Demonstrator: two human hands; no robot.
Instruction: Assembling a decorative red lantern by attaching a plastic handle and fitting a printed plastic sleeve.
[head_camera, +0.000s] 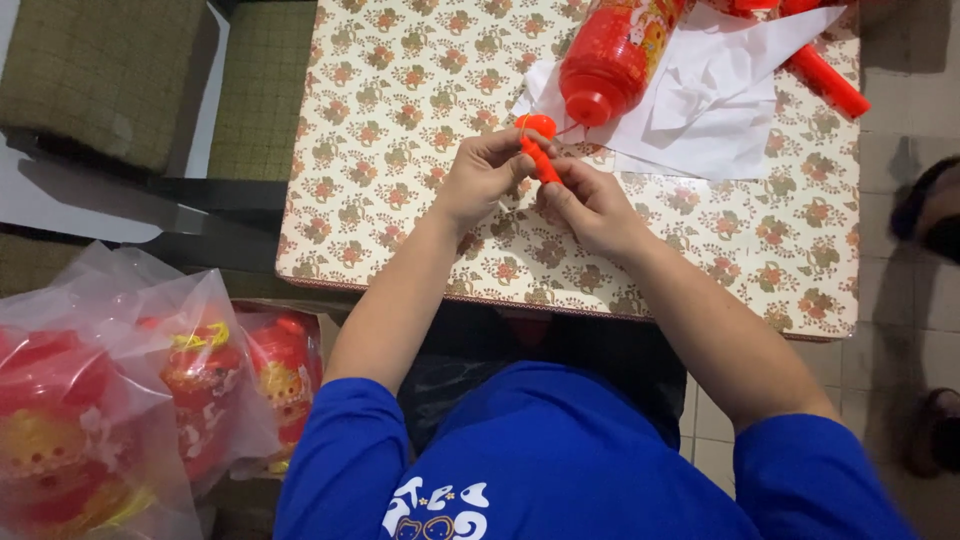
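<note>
Cream floral-patterned tablecloth (400, 120), red bottle (612, 50), white paper (720, 120), blue sleeves (340, 450)

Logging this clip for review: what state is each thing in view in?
small red stick piece: pinched by both hands
left hand: fingers closed on it
right hand: fingers closed on it
red lantern: lying on white paper
clear plastic bags: filled with red and yellow lanterns

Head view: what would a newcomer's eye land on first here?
Both hands, left hand and right hand, pinch a small red plastic piece over the flowered table. Just beyond lies a red lantern on white paper. At lower left sit clear bags of red and yellow lanterns.
</note>
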